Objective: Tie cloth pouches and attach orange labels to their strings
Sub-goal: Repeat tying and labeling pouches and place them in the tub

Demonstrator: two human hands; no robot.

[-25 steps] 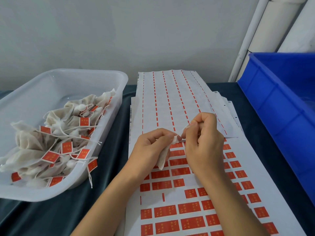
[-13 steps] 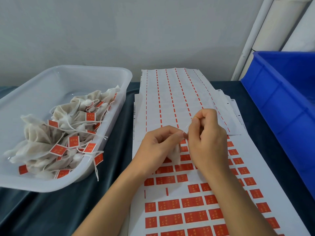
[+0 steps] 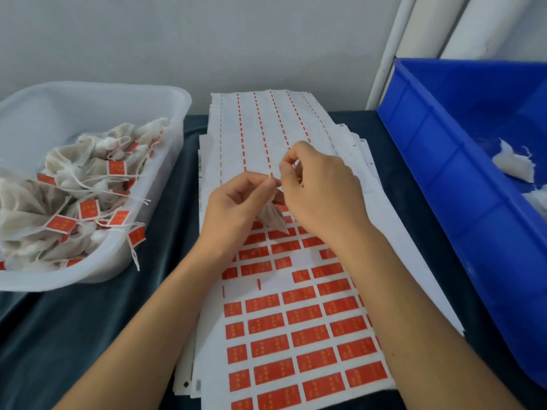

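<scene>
Nearest, the label sheet [image 3: 296, 335] – orange labels [image 3: 313, 318], print too small to read. Above it my left hand [image 3: 236, 205] pinches the pouch [image 3: 272, 217] neck; my right hand [image 3: 319, 187] pinches its string, now drawn closer in – knot tightening, I judge. Far left, the finished tub [image 3: 165, 113].

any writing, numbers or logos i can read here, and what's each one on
Nothing can be quoted.
Orange labels on the sheet: small pale print, too blurred to read.
Labels on the tied pouches in the clear tub: same print, unreadable.
Barcode-like marks at the sheet's left edge: too small.
Blue bin: no text visible.
</scene>
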